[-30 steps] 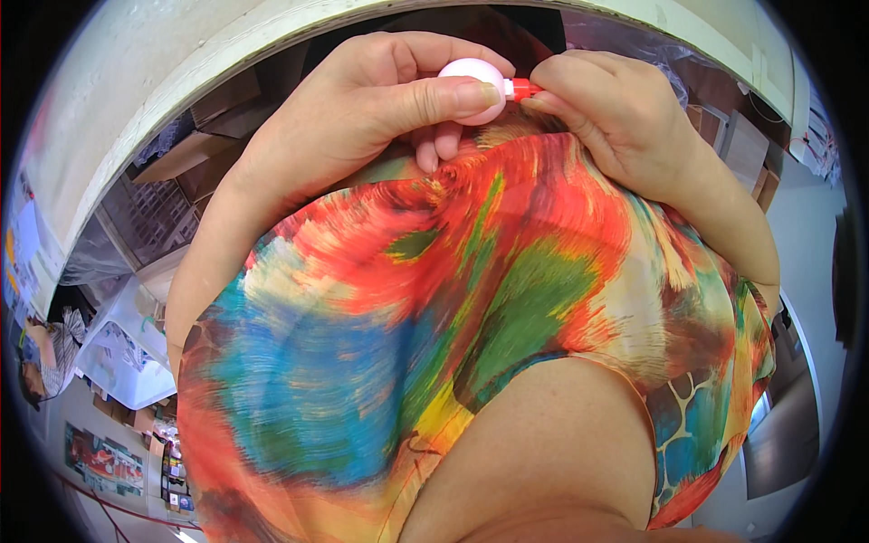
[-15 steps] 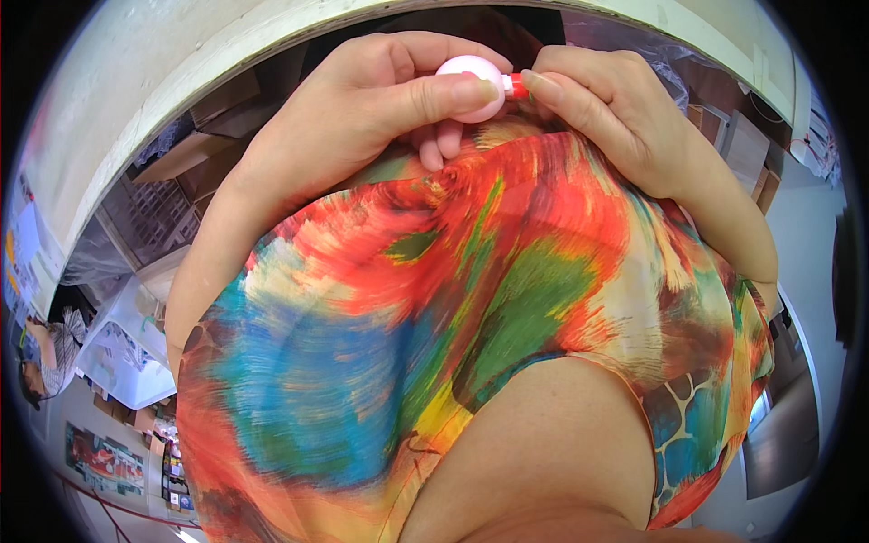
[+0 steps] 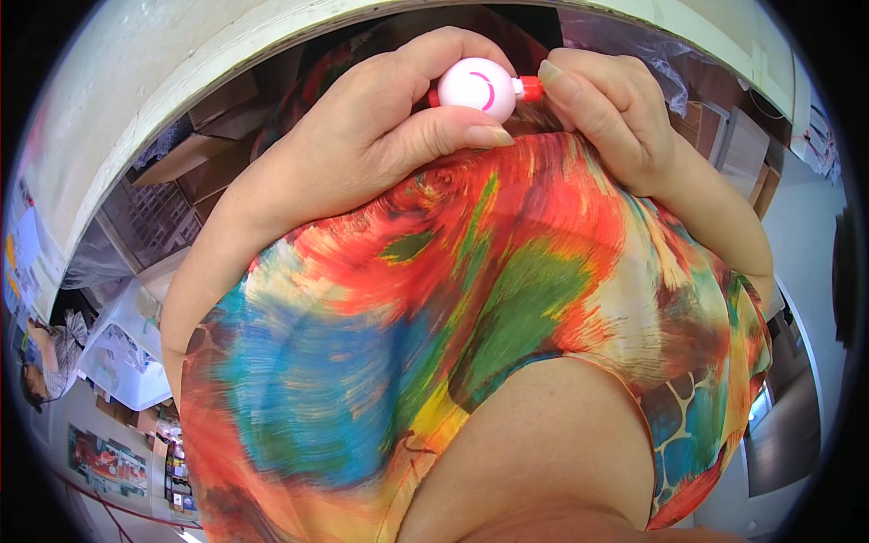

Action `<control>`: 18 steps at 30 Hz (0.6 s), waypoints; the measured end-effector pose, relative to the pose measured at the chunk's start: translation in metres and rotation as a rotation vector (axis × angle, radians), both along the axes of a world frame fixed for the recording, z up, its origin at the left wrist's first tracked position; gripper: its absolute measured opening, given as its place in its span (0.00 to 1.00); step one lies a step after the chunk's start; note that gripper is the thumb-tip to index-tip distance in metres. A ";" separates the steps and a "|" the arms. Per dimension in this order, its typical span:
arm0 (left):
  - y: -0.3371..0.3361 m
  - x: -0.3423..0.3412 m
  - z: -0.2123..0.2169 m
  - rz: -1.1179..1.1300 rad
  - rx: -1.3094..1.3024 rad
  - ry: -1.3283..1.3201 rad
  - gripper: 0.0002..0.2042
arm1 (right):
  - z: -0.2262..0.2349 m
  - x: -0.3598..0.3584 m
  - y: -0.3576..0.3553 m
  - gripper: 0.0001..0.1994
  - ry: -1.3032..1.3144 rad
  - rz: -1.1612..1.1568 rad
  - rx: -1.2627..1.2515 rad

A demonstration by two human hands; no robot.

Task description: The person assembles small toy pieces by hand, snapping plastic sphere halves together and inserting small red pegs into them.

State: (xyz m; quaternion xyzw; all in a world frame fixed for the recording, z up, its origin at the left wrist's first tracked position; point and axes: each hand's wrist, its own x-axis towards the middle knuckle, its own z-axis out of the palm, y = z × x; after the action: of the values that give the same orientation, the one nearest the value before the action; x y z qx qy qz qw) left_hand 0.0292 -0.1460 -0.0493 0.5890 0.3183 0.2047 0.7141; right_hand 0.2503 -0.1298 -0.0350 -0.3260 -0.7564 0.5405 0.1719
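A small glossy white-pink ball (image 3: 466,98) with a curved magenta mark is between the thumb and index finger of my left hand (image 3: 380,113). From its right side a short white neck leads to a red end piece (image 3: 530,88). My right hand (image 3: 611,109) has its thumb and curled fingers closed at that red piece. A bit of red also shows at the ball's left side, partly behind my left hand. Both hands are held up in front of my multicoloured top (image 3: 434,299).
A pale curved table edge (image 3: 262,45) runs just beyond my hands. Cardboard boxes (image 3: 195,154) and clear plastic wrapping are below it on the left. A translucent white bin (image 3: 127,353) stands further left, near another person (image 3: 54,357).
The ball has turned so its magenta curve now faces up. My left thumb has slid off its top to the near side. The red end piece has shifted slightly right and shows more.
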 end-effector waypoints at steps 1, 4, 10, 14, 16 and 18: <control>0.000 0.000 0.001 -0.010 -0.004 -0.003 0.18 | -0.001 0.000 0.000 0.14 0.023 -0.007 0.027; 0.001 0.001 -0.002 -0.024 0.096 0.027 0.19 | -0.001 -0.001 -0.002 0.14 -0.011 -0.026 -0.021; -0.006 0.001 -0.003 -0.030 0.209 0.084 0.19 | -0.004 -0.005 -0.008 0.12 -0.019 -0.012 0.114; -0.010 0.003 -0.001 -0.057 0.232 0.125 0.19 | -0.009 -0.006 -0.016 0.11 -0.009 -0.047 0.081; -0.012 0.004 0.000 -0.059 0.245 0.161 0.17 | -0.012 -0.007 -0.020 0.11 -0.002 -0.072 0.062; -0.013 0.005 -0.002 -0.061 0.257 0.183 0.17 | -0.016 -0.008 -0.021 0.11 -0.003 -0.078 0.062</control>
State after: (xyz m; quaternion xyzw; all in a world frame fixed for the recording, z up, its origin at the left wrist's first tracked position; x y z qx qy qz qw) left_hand 0.0344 -0.1594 -0.0515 0.7011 0.3349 0.1675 0.6068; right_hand 0.2420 -0.1509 -0.0510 -0.3505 -0.7597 0.5092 0.2020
